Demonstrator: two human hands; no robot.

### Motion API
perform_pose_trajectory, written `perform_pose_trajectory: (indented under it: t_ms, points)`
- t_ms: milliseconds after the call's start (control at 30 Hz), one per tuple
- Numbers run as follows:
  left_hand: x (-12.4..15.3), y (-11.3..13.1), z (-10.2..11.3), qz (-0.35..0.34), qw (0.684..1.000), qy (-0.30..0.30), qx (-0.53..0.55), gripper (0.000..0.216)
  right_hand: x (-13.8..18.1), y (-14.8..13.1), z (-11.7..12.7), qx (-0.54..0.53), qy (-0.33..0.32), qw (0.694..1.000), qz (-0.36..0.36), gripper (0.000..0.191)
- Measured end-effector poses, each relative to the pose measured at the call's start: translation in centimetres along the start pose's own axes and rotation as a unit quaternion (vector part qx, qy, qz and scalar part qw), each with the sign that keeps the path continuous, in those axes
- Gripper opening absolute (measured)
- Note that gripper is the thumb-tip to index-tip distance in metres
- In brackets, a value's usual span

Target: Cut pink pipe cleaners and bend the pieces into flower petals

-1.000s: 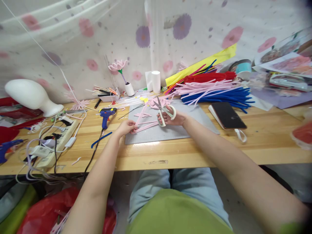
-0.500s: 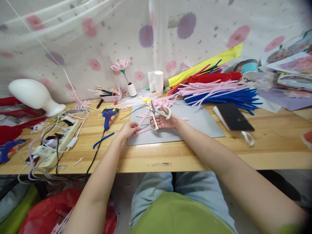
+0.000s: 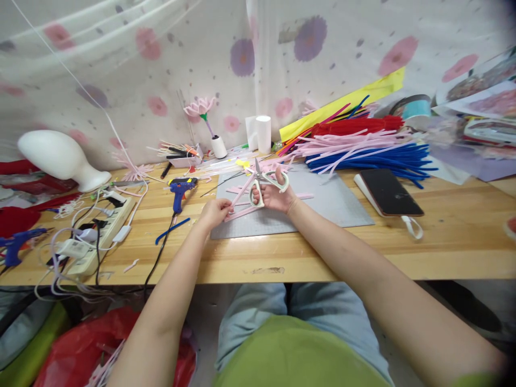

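Note:
My right hand point(image 3: 276, 196) has its fingers through the white handles of a pair of scissors point(image 3: 257, 198), which are spread apart, blades pointing away from me. Between the fingertips of my left hand point(image 3: 217, 213) is the near end of a pink pipe cleaner point(image 3: 242, 192), which slants up toward the scissor blades. Whether the blades touch it I cannot tell. Both hands are over a grey cutting mat point(image 3: 330, 199), on which more pink pipe cleaner pieces lie. Further back on the mat is a small heap of pink pieces.
A blue glue gun point(image 3: 181, 192) and a blue pipe cleaner piece point(image 3: 172, 231) lie left of the mat. Farther left are a power strip point(image 3: 102, 236) and a white foam head point(image 3: 60, 158). Bundled pipe cleaners point(image 3: 371, 161) and a phone point(image 3: 389, 192) are on the right.
My right hand has turned slightly and the scissor handles have spread wider. My left hand keeps its pinch on the pink pipe cleaner. The whole view has shifted a little.

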State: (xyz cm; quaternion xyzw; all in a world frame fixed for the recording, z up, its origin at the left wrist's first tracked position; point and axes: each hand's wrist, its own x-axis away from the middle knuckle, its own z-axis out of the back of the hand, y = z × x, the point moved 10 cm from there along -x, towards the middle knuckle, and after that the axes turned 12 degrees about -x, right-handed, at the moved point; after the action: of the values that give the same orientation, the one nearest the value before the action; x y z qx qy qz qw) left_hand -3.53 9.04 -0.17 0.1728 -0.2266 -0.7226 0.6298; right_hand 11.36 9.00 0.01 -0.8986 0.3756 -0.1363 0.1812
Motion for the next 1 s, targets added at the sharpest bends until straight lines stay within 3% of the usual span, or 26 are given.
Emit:
perform_pose_trajectory:
  t_ms: [267, 467, 567, 667, 833, 1000]
  points:
    - [-0.3, 0.6, 0.7, 0.005, 0.994, 0.011, -0.113, 0.014, -0.4, 0.5, 0.6, -0.053, 0.017, 0.997, -0.062, 0.035]
    - [-0.9, 0.9, 2.3, 0.013, 0.987, 0.041, -0.152, 0.015, -0.6, -1.5, 1.6, 0.052, 0.048, 0.997, -0.019, 0.023]
    - [-1.3, 0.9, 3.4, 0.027, 0.982, 0.061, -0.179, 0.018, 0.5, -2.8, 1.5, 0.131, 0.03, 0.991, -0.002, 0.03]
    - [-1.7, 0.8, 4.4, 0.046, 0.964, 0.087, -0.246, 0.022, 2.4, -3.6, 1.5, 0.158, 0.004, 0.987, -0.041, 0.05]
    - [-3.6, 2.5, 3.5, 0.014, 0.923, 0.091, -0.374, 0.031, 4.6, -9.1, 3.9, 0.202, 0.076, 0.973, 0.081, 0.049]
    - [-6.0, 4.1, 2.0, -0.016, 0.921, 0.076, -0.382, 0.036, 5.5, -11.7, 6.2, 0.223, 0.13, 0.953, 0.159, 0.046]
